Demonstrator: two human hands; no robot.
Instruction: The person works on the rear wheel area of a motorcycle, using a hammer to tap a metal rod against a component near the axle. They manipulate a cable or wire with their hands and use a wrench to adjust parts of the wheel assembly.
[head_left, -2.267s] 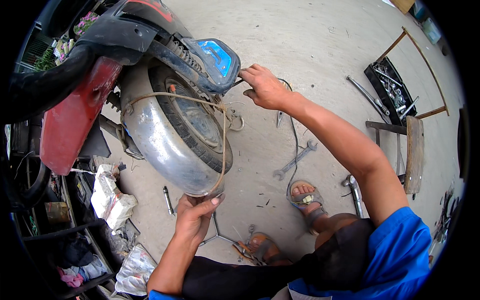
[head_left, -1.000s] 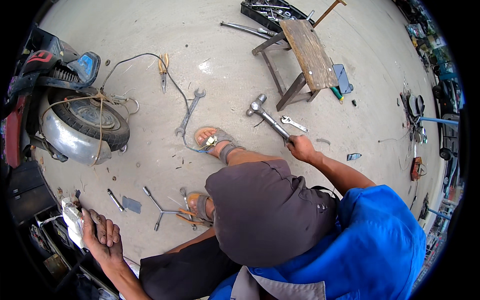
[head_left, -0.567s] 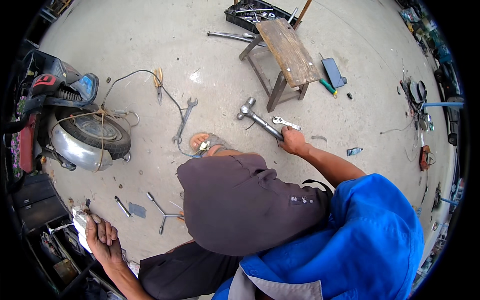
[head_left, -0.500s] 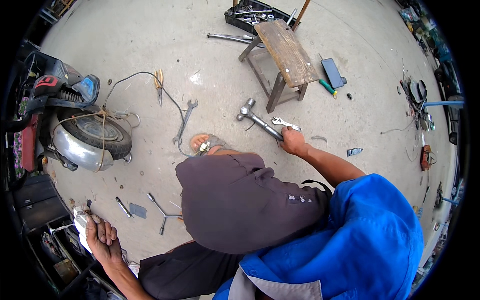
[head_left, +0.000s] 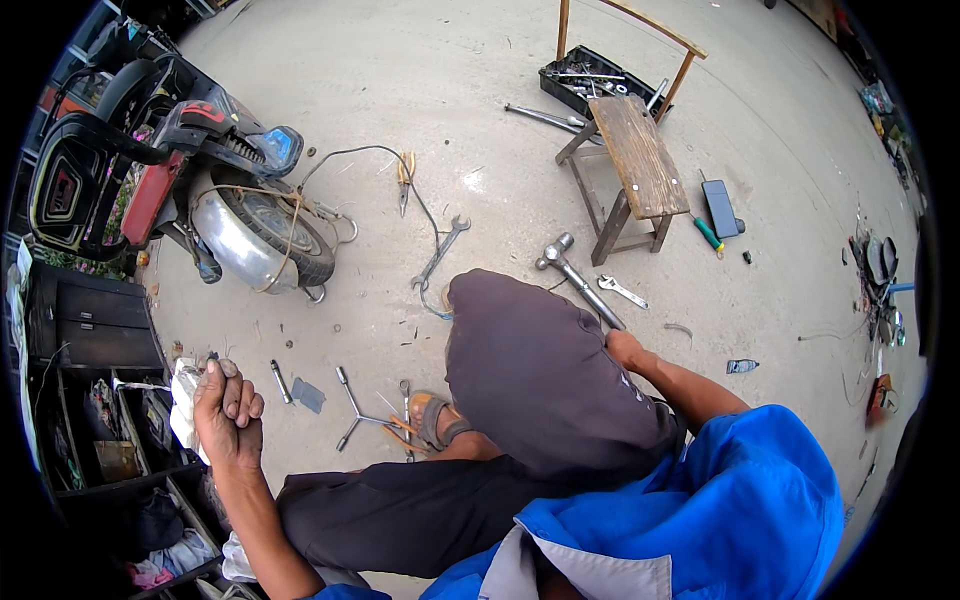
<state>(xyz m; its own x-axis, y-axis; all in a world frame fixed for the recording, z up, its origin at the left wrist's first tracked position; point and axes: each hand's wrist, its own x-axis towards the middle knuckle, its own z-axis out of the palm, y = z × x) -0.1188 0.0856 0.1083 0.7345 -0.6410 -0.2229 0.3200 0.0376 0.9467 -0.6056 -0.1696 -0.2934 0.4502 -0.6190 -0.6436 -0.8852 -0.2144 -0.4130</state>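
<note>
The red marking on the scooter (head_left: pixel 155 200) is too small to read. Your right grip (head_left: pixel 625 349) wraps the end of the hammer (head_left: pixel 586 282), head farthest from you; your left grip (head_left: pixel 230 402) curls, contents unclear

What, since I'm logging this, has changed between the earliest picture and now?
The left hand has let go of the cord and moved left, near the white bundle; the right hand let go of the black cable and moved right, to the ball-peen hammer. The open-ended wrench and wooden stool stayed.
</note>
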